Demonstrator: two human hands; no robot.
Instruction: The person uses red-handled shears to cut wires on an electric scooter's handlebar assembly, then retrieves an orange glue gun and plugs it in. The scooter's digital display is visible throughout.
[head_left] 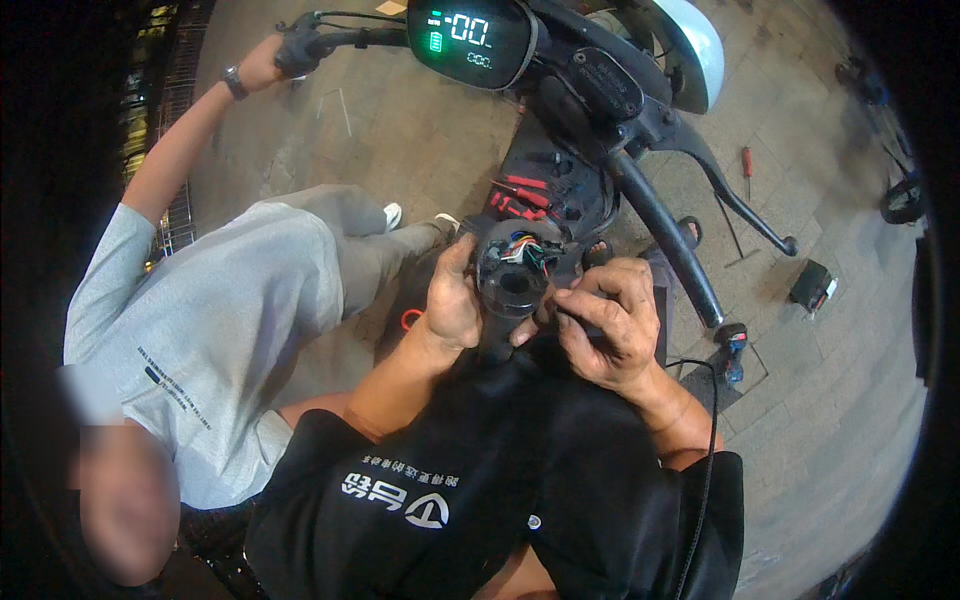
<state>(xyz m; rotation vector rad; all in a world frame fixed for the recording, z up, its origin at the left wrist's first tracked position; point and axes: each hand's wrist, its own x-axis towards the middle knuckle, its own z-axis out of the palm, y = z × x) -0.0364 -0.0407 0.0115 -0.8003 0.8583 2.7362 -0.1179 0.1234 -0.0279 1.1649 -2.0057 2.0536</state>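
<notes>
My left hand is wrapped round the side of a black tubular housing with an open top, where coloured wires and a white connector show. My right hand is just to the housing's right, fingers curled and pinched; whatever is between them is hidden. Above both hands the detached-looking handlebar assembly carries a lit display and a brake lever, its bare black end pointing down to the right. Behind the housing, red-handled tools lie on a dark surface of the scooter.
A co-worker in grey stands at left, a hand on the handlebar's left grip. On the paving at right are a screwdriver, a dark box and a cordless power tool. A parked vehicle's wheel shows at far right.
</notes>
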